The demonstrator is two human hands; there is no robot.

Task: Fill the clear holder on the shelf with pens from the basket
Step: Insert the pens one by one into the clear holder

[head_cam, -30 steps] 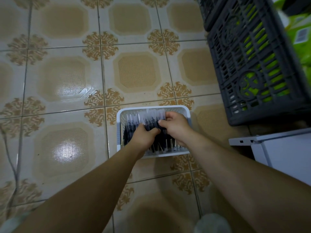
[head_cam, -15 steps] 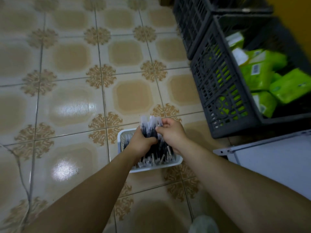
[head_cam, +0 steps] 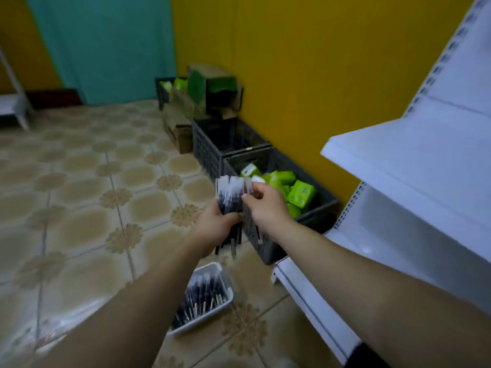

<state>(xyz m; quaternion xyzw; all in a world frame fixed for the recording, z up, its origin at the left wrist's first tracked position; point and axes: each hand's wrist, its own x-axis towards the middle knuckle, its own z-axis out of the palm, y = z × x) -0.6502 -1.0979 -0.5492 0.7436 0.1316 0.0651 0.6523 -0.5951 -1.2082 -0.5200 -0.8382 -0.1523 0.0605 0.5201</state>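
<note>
A bundle of black pens with clear caps (head_cam: 231, 195) is held upright well above the floor. My left hand (head_cam: 216, 225) grips the bundle around its lower half. My right hand (head_cam: 267, 208) pinches the upper part of the bundle from the right. Below, the white basket (head_cam: 212, 313) sits on the tiled floor with several more pens lying in it. The white shelf (head_cam: 403, 166) stands to the right. The clear holder is not in view.
Dark grey crates (head_cam: 265, 251) line the yellow wall, the nearest one holding green packets (head_cam: 301, 193). Cardboard boxes (head_cam: 180, 128) stand further back. A teal panel (head_cam: 106, 49) and a white rack's leg (head_cam: 16, 102) are at far left.
Both hands have lifted the bundle of pens out of the basket and upward. The view has swung up from the floor toward the wall and shelf.
</note>
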